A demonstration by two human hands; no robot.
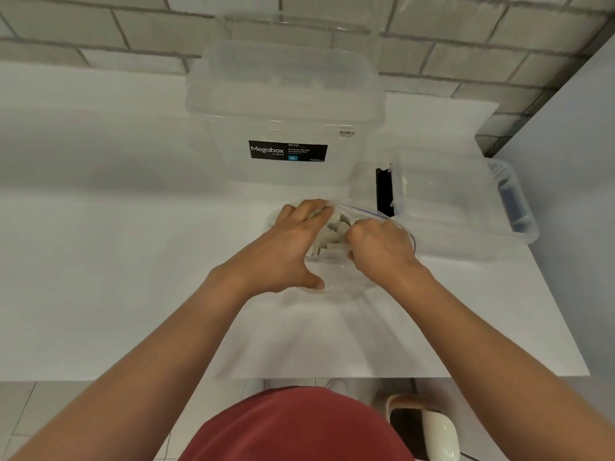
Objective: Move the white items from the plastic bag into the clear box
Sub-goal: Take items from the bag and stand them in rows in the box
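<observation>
Past a red shirt, the bag is pinned to the desk by the spread left grip; items, clutched in the right grip, should be drawn out slowly.

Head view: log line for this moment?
bag: on table | left hand: spread on bag | right hand: curled at white items, grasp unclear | box: behind bag

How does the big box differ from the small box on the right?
The big box is taller and stands behind the bag; the small box is lower and sits right of it. The big box's black label faces the camera; the small box's shows on its left end. Both are clear plastic.
</observation>
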